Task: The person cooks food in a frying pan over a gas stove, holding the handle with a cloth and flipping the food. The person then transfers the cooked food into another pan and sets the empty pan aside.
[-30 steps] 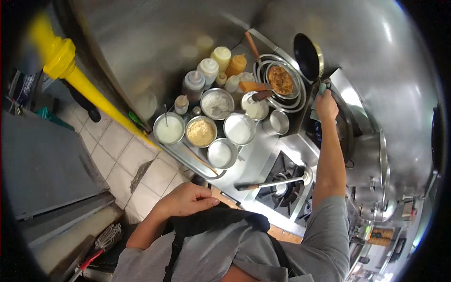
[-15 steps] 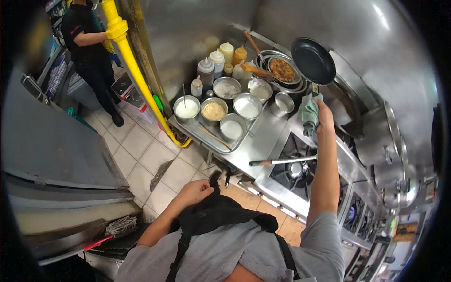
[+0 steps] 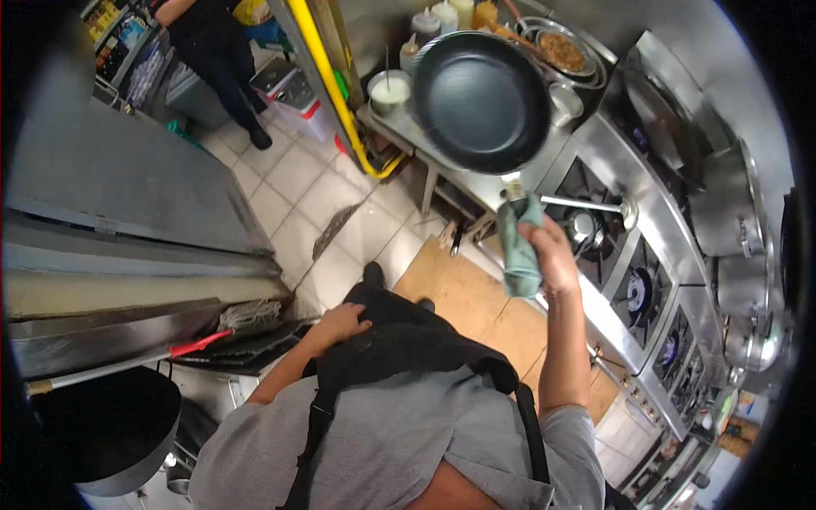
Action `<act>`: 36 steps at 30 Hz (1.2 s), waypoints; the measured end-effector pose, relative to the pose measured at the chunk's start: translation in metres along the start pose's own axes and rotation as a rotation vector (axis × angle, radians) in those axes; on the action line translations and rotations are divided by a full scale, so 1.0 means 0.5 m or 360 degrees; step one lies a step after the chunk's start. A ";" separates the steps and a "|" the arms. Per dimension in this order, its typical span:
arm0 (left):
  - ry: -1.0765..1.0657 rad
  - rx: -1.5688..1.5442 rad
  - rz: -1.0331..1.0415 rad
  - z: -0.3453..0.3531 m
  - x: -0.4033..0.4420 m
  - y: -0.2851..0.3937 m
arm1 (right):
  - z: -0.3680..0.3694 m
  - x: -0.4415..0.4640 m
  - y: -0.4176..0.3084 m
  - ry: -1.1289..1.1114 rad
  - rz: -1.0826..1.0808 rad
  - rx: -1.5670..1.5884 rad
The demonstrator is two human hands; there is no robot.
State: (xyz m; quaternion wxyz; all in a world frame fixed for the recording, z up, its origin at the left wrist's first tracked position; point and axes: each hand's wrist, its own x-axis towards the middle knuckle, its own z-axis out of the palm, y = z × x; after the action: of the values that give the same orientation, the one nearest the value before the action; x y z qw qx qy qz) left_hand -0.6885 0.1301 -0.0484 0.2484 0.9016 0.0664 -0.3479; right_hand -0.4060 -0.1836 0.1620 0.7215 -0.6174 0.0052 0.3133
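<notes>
My right hand [image 3: 552, 255] is closed around the handle of a black frying pan [image 3: 482, 102], with a folded green cloth [image 3: 518, 242] wrapped between palm and handle. The pan is held up with its bare inside facing me, and it hides most of the bowls on the counter behind it. Beside the cloth, a ladle [image 3: 582, 204] lies across the stove. My left hand [image 3: 342, 323] rests low against my black apron [image 3: 399, 340], fingers loosely apart and holding nothing.
Gas burners [image 3: 637, 289] run along the right, with large steel pots [image 3: 722, 200] behind them. Squeeze bottles [image 3: 444, 15] and a bowl of white sauce [image 3: 390, 88] stand on the counter. A yellow pipe [image 3: 327, 76] rises at its left end. Another person [image 3: 212, 51] stands beyond.
My right hand has brought the frying pan from the back of the counter toward me and left. My view has turned right. My left hand has settled against the apron.
</notes>
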 end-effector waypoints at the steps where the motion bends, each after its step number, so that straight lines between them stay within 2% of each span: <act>1: -0.0096 0.0039 -0.0138 -0.011 -0.010 0.006 | 0.029 -0.003 0.024 -0.0083 0.0056 -0.0036; 5: -0.0466 0.0005 -0.0532 -0.016 -0.043 -0.007 | 0.142 0.020 0.150 -0.0395 0.0350 -0.0202; 6: -0.0506 -0.0005 -0.0517 0.014 -0.036 -0.035 | 0.174 0.031 0.183 -0.0450 0.0397 -0.0281; 8: -0.0684 -0.0150 -0.0593 0.117 -0.035 -0.119 | 0.251 0.045 0.235 -0.0434 0.0578 -0.0328; 9: -0.0659 -0.0263 -0.0662 0.151 -0.045 -0.144 | 0.276 0.058 0.281 -0.0419 0.0603 -0.0334; 12: -0.0655 -0.0384 -0.0808 0.134 -0.066 -0.144 | 0.311 0.071 0.446 -0.0459 0.0778 -0.0264; 15: -0.0680 -0.0448 -0.0838 0.142 -0.062 -0.171 | 0.324 0.084 0.518 -0.0157 0.1042 -0.0387; 18: -0.0597 -0.0479 -0.0906 0.172 -0.033 -0.202 | 0.257 0.094 0.658 -0.0023 0.0995 -0.0577; 20: -0.0561 -0.0497 -0.0958 0.191 -0.019 -0.215 | 0.243 0.110 0.669 0.0037 0.0981 -0.0616; 22: -0.0431 -0.0502 -0.1016 0.201 -0.004 -0.228 | 0.215 0.133 0.696 0.0333 0.1023 -0.0422; 26: -0.0377 -0.0548 -0.1046 0.203 0.026 -0.248 | 0.168 0.193 0.738 0.0570 0.1050 -0.0310; 36: -0.0006 -0.0457 -0.1006 0.266 0.091 -0.288 | 0.100 0.302 0.882 0.0802 0.0858 -0.0359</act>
State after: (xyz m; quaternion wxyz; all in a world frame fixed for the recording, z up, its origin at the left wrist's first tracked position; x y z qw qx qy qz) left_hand -0.7757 0.1871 -0.2205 0.2530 0.7916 0.3902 -0.3964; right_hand -0.5059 -0.0537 -0.2771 0.5169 -0.7271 0.3100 0.3287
